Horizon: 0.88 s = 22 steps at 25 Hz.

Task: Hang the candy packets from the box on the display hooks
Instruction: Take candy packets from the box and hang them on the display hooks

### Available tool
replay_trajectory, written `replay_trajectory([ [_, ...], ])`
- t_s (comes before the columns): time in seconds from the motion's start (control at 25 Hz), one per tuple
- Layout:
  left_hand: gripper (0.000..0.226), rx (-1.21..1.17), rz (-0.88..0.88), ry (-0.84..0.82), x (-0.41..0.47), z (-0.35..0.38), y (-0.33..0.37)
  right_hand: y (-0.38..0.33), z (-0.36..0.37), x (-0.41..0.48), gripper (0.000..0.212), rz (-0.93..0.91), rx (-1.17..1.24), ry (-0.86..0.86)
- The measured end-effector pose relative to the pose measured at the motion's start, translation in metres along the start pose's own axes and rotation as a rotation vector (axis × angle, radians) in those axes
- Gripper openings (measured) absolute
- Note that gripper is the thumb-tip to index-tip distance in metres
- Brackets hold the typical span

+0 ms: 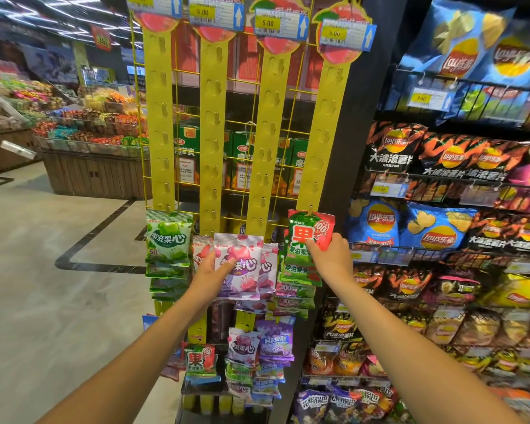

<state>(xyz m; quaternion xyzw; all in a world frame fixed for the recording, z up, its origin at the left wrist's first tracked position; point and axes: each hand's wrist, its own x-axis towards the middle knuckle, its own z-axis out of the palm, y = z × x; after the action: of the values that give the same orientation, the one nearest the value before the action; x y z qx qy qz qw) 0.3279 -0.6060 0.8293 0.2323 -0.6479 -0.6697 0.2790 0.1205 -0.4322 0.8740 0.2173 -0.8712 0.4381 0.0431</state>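
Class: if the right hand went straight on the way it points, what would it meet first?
The right hand pinches the red-and-green candy packet; straight behind that, probably the yellow strip.

There is just one camera, worn on the person's head. It looks forward and a bit down, from close up, at the yellow hook strips [268,139]. The chip shelves [441,179] sit on its right, the shop floor [43,286] on its left.

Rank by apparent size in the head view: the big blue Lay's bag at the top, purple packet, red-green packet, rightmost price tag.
1. blue Lay's bag
2. purple packet and red-green packet: too alike to rank
3. price tag
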Motion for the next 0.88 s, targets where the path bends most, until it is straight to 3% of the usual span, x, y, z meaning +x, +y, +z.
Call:
replay_trajectory([
  [0.24,0.075,-0.018,-0.058,-0.008,-0.004,0.003,0.001,0.009,0.006,-0.017,0.068,0.006,-0.029,0.141],
  [0.36,0.088,-0.131,-0.107,-0.009,0.001,0.005,-0.003,0.004,0.011,-0.037,0.043,-0.203,0.202,0.223],
  [0.48,0.080,-0.225,-0.139,-0.008,0.038,-0.003,-0.047,-0.011,0.020,-0.055,0.024,-0.256,0.337,-0.062],
  [0.64,0.063,-0.154,-0.158,0.023,0.020,0.019,-0.008,-0.020,0.035,-0.066,0.037,-0.130,0.371,-0.370],
  [0.76,0.034,-0.073,-0.064,0.029,0.014,0.030,0.016,-0.024,0.040,-0.062,0.043,-0.083,0.451,-0.329],
  [0.88,0.028,-0.069,0.004,0.089,0.027,0.029,0.022,-0.033,0.040,-0.049,0.039,-0.092,0.459,-0.225],
])
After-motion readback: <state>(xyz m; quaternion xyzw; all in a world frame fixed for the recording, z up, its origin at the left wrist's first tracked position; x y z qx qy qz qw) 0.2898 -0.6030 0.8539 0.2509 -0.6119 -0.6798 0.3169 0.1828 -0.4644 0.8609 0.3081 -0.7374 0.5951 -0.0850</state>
